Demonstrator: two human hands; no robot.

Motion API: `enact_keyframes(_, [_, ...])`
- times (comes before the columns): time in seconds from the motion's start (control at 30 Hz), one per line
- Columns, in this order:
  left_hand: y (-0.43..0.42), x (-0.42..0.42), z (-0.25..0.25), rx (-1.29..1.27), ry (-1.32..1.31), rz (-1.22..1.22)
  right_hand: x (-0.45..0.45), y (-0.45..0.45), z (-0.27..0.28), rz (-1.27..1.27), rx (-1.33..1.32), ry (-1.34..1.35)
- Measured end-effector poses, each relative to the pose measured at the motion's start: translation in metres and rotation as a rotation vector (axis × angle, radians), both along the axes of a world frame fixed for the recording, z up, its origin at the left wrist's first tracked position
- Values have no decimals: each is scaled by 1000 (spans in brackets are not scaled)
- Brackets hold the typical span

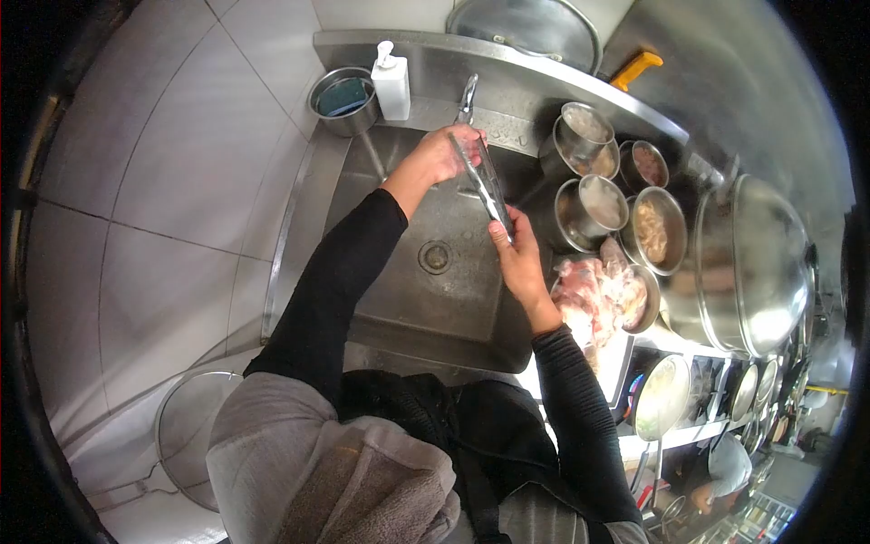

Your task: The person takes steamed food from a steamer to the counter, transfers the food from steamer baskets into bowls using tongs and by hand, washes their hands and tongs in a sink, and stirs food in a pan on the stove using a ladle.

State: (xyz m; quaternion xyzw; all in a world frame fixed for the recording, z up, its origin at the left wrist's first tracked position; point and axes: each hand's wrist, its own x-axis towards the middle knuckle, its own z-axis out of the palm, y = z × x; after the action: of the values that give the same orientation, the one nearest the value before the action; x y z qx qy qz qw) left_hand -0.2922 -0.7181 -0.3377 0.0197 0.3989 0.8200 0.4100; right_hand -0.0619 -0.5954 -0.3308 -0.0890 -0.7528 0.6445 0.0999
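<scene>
Both hands hold a long, shiny metal utensil (487, 181) above the sink. My left hand (446, 154) grips its upper end, close to the faucet (468, 98). Around the lower end are the closed fingers of my right hand (519, 258). The utensil slants down to the right; its exact kind is hard to tell. Below it lies the steel sink basin (408, 313) with a round drain (436, 257).
A white pump bottle (391, 86) and a steel pot (344, 102) holding a blue-green item stand behind the sink. At right are several steel containers (659, 231), raw meat (594, 295), a large lidded pot (752, 263) and pans (662, 397). Another person (728, 467) appears lower right.
</scene>
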Motion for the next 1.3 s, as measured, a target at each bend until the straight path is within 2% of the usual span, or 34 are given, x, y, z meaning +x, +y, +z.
enact_keyframes(0.03, [1, -2, -3, -1, -1, 0, 1, 0, -2, 0, -1, -1])
enact_keyframes(0.1, [4, -1, 0, -87, -68, 17, 3, -3, 4, -27, 174, -17])
enact_keyframes(0.2, [7, -6, -6, -66, -173, 20, 1, -4, 6, -39, 269, -68])
enact_keyframes(0.33, [8, -10, -21, -86, -74, -49, 3, -2, -6, -33, 242, -55])
enact_keyframes(0.37, [11, -6, -18, -63, -100, 17, 2, -1, -9, -30, 74, -69])
enact_keyframes(0.43, [12, 1, -10, -39, -123, 79, 4, 5, -12, -29, -94, -80])
enact_keyframes(0.5, [8, 11, 8, -164, -181, 244, 8, 8, 4, 52, -622, -199])
enact_keyframes(0.63, [3, 3, 1, -241, -149, 232, 6, 5, 13, 27, -808, -204])
enact_keyframes(0.67, [3, 5, 5, -240, -149, 234, 6, 5, 14, 29, -807, -204])
enact_keyframes(0.73, [4, 10, 13, -218, 55, 84, 6, 5, 17, 50, -781, -215])
enact_keyframes(0.87, [3, 7, 8, -278, 215, 62, 5, 4, 15, 57, -700, -240])
enact_keyframes(0.93, [4, 9, 10, -427, 293, 140, 3, 4, 15, 28, -581, -281])
enact_keyframes(1.07, [2, 6, 14, -344, 309, 250, 4, 5, 16, 12, -466, -229])
enact_keyframes(1.13, [-2, 13, 31, -79, 71, 52, 3, 5, 22, -4, -385, -273])
enact_keyframes(1.23, [-3, 17, 34, -54, 174, -2, 0, 3, 17, -36, -373, -273])
enact_keyframes(1.3, [-4, 12, 31, -36, 96, 1, -1, 5, 16, -12, -370, -278])
